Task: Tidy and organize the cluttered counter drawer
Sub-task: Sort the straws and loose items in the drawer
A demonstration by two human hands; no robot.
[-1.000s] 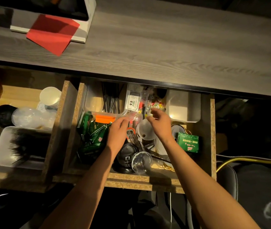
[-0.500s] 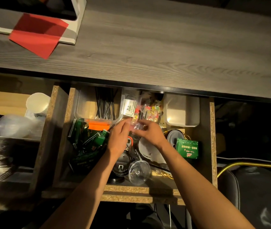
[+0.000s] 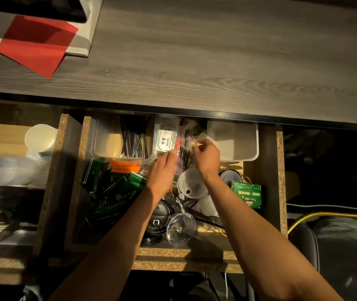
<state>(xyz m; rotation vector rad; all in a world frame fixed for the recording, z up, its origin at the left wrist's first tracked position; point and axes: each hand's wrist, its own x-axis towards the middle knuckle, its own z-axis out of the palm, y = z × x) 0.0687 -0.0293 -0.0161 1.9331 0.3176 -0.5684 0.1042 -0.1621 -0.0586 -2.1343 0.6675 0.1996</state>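
Head view, items listed left to right, placed relative to the open drawer [image 3: 281, 181] under the worktop [image 3: 195, 61].

- Red sheet [image 3: 36, 44]: on the worktop, up and left of the drawer, partly over a white tray [image 3: 82, 42].
- Paper cups [image 3: 40, 137], clear lids [image 3: 10, 170], tub of dark forks [image 3: 3, 213]: in the neighbouring compartment left of the drawer.
- Clear tub [image 3: 103, 144] with black straws [image 3: 134, 142]: drawer's back left corner.
- Green packets [image 3: 112, 192]: heaped in the drawer's left half, an orange packet [image 3: 125, 166] just behind them.
- Left hand [image 3: 162, 170]: mid-drawer, fingers curled; what they pinch cannot be told.
- Bag [image 3: 189, 140]: clear plastic, small coloured bits inside, raised over the drawer's back middle; right hand [image 3: 206, 157] pinches it.
- Black lid [image 3: 158, 222] and clear cup [image 3: 180, 228] on its side: drawer's front, touching.
- Funnel [image 3: 191, 183]: white, drawer's centre, under the right wrist.
- White tub [image 3: 236, 140]: drawer's back right corner.
- Green box [image 3: 247, 194]: against the drawer's right wall.
- Yellow cable [image 3: 325, 215]: outside, right of the drawer.
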